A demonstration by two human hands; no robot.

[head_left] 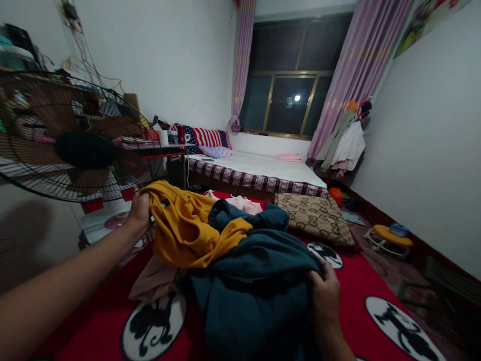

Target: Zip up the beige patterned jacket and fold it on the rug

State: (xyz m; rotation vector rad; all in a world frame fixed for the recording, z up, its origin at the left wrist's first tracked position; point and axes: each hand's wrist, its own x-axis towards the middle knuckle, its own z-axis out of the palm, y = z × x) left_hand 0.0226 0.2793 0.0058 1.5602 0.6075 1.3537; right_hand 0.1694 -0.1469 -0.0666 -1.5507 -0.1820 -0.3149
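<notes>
My left hand (140,210) is closed on the edge of a mustard-yellow garment (184,220), lifting it at the left. My right hand (326,283) grips the right side of a dark teal garment (259,281), which hangs towards me. The yellow and teal cloth overlap in the middle; I cannot tell whether they are joined. Under them at the left, a beige-pink cloth (156,281) lies on the red blanket (349,306) with round monkey-like prints. Behind, partly covered, is a pale pink cloth (242,204).
A large caged fan (86,145) stands close at the left. Beyond the brown patterned pillow (313,215) is a white-topped bed (255,164) below the window. At the right are a yellow-seated stool (391,235) and a dark folding stool (447,281). Clothes (347,145) hang by the curtain.
</notes>
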